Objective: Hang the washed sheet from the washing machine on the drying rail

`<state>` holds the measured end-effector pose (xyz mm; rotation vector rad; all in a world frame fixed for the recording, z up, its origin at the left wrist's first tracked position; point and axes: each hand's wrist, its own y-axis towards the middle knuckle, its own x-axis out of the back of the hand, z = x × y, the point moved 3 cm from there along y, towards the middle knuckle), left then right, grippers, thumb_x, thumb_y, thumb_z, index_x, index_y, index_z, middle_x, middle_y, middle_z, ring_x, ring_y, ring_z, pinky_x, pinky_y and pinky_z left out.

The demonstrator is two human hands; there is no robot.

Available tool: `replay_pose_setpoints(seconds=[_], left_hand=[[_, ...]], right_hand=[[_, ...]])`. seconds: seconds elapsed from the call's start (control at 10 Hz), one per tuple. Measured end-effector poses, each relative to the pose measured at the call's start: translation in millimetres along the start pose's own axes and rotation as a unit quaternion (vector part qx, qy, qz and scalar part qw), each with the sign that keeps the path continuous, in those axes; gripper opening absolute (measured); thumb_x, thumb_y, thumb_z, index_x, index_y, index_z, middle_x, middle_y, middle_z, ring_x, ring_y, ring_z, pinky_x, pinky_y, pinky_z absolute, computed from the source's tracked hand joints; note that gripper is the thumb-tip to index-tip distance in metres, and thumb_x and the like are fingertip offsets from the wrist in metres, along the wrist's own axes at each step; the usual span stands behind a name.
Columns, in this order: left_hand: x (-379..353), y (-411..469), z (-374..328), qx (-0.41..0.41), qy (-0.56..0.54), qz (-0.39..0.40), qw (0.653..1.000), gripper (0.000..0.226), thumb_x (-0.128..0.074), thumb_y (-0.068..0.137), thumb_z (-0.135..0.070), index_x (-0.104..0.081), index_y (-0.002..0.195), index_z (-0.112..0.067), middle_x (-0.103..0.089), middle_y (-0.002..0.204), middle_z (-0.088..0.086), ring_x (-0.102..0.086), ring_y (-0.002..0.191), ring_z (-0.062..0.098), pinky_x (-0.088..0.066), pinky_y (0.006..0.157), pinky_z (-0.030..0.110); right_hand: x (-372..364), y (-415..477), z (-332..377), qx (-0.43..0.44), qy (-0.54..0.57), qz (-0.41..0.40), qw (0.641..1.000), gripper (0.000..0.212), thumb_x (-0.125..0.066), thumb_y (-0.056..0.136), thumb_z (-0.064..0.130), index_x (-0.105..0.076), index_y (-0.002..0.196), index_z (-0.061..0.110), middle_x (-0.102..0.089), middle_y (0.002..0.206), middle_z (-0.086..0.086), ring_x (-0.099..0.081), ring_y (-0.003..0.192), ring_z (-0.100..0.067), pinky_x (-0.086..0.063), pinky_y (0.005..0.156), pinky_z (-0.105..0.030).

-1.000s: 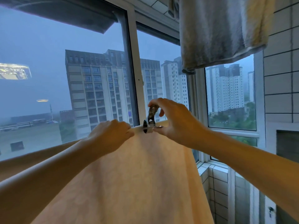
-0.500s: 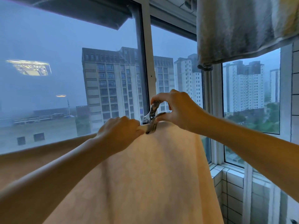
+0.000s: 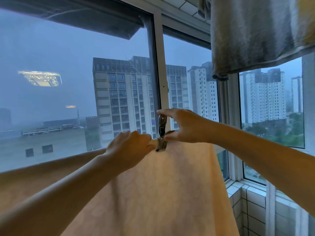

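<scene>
A pale peach sheet (image 3: pixel 163 188) hangs over a rail that the cloth hides, its top fold running from lower left to the centre. My left hand (image 3: pixel 129 150) grips the fold at the top. Just to its right, my right hand (image 3: pixel 184 126) pinches a metal clothes peg (image 3: pixel 162 132) between thumb and forefinger. The peg's jaws straddle the sheet's top edge.
A grey towel (image 3: pixel 252 36) hangs overhead at the upper right. A window with a white frame (image 3: pixel 161 79) fills the view ahead, tower blocks beyond it. A tiled sill and wall (image 3: pixel 245 201) stand at the lower right.
The peg has come upright and its jaws now sit lower over the sheet's fold. Both hands stay at the same spot on the fold; the view has shifted left.
</scene>
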<state>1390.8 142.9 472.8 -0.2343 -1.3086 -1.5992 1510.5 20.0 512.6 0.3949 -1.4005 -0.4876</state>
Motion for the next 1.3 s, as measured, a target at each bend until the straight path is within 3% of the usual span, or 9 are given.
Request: replay_pose_setpoints(seconds=[0.2,0.4,0.5,0.7,0.8,1.0,1.1,1.2,1.3], left_hand=[[7,-7,10,0.001,-0.034,0.015,0.999,0.036,-0.030,0.097,-0.053,-0.057,0.100,-0.029,-0.060,0.083,-0.014,-0.057,0.072,0.002,-0.038,0.064,0.016],[21,-32,28,0.042,-0.031,0.009,0.999,0.044,-0.030,0.092,-0.060,-0.059,0.091,-0.028,-0.062,0.078,-0.012,-0.056,0.070,0.002,-0.042,0.064,0.018],[33,-49,39,0.079,-0.045,0.008,0.996,0.054,-0.026,0.083,-0.069,-0.061,0.091,-0.030,-0.064,0.082,-0.012,-0.057,0.075,0.004,-0.045,0.069,0.022],[53,-85,57,0.116,-0.014,-0.010,0.993,0.044,-0.036,0.086,-0.067,-0.061,0.097,-0.032,-0.066,0.090,-0.014,-0.058,0.079,0.006,-0.026,0.054,0.016],[63,-109,63,0.130,0.015,-0.029,0.991,0.043,-0.035,0.089,-0.064,-0.061,0.093,-0.030,-0.067,0.087,-0.013,-0.064,0.082,0.010,-0.033,0.058,0.021],[89,-170,74,0.178,0.045,-0.032,0.983,0.027,-0.049,0.091,-0.044,-0.056,0.114,-0.031,-0.064,0.105,-0.012,-0.064,0.094,0.016,-0.045,0.078,0.031],[108,-208,78,0.198,0.068,-0.015,0.978,0.042,-0.061,0.087,-0.029,-0.055,0.128,-0.022,-0.063,0.120,-0.001,-0.061,0.106,0.021,-0.048,0.090,0.039],[130,-253,64,0.215,0.102,-0.002,0.971,0.048,-0.066,0.083,-0.022,-0.055,0.130,-0.020,-0.055,0.135,0.001,-0.052,0.123,0.023,-0.040,0.104,0.042],[147,-292,36,0.237,0.105,0.026,0.965,0.043,-0.064,0.085,-0.021,-0.058,0.127,-0.020,-0.057,0.133,-0.001,-0.051,0.124,0.019,-0.038,0.105,0.038]], right_hand=[[3,-11,16,0.028,-0.069,-0.029,0.997,0.068,-0.060,0.088,0.022,-0.026,0.146,0.023,-0.041,0.145,0.000,-0.047,0.123,-0.016,-0.039,0.096,-0.025],[-7,-12,44,0.083,-0.183,-0.091,0.975,0.053,-0.053,0.092,0.030,-0.035,0.142,0.020,-0.031,0.151,0.002,-0.018,0.142,-0.014,-0.020,0.116,-0.032],[-19,-12,60,0.121,-0.246,-0.137,0.952,0.049,-0.054,0.091,0.025,-0.045,0.137,0.014,-0.039,0.147,-0.006,-0.020,0.143,-0.021,-0.020,0.117,-0.038],[-56,-11,93,0.162,-0.264,-0.154,0.938,0.044,-0.070,0.078,0.026,-0.063,0.119,0.011,-0.063,0.123,-0.010,-0.051,0.125,-0.027,-0.040,0.104,-0.042],[-70,-16,108,0.169,-0.239,-0.154,0.944,0.043,-0.069,0.077,0.024,-0.063,0.118,0.011,-0.065,0.118,-0.010,-0.056,0.119,-0.026,-0.042,0.101,-0.039],[-82,-40,134,0.169,-0.219,-0.137,0.951,0.039,-0.070,0.075,0.022,-0.064,0.112,0.013,-0.065,0.113,-0.005,-0.061,0.106,-0.022,-0.049,0.091,-0.037],[-86,-63,148,0.161,-0.204,-0.118,0.958,0.041,-0.073,0.070,0.021,-0.066,0.109,0.013,-0.066,0.113,-0.007,-0.062,0.107,-0.025,-0.050,0.091,-0.039],[-96,-98,163,0.167,-0.204,-0.095,0.960,0.038,-0.070,0.073,0.022,-0.065,0.110,0.013,-0.066,0.111,-0.007,-0.061,0.105,-0.025,-0.051,0.091,-0.039],[-97,-134,175,0.154,-0.194,-0.061,0.967,0.037,-0.061,0.082,0.023,-0.061,0.117,0.012,-0.062,0.116,-0.008,-0.058,0.109,-0.026,-0.048,0.095,-0.039]])
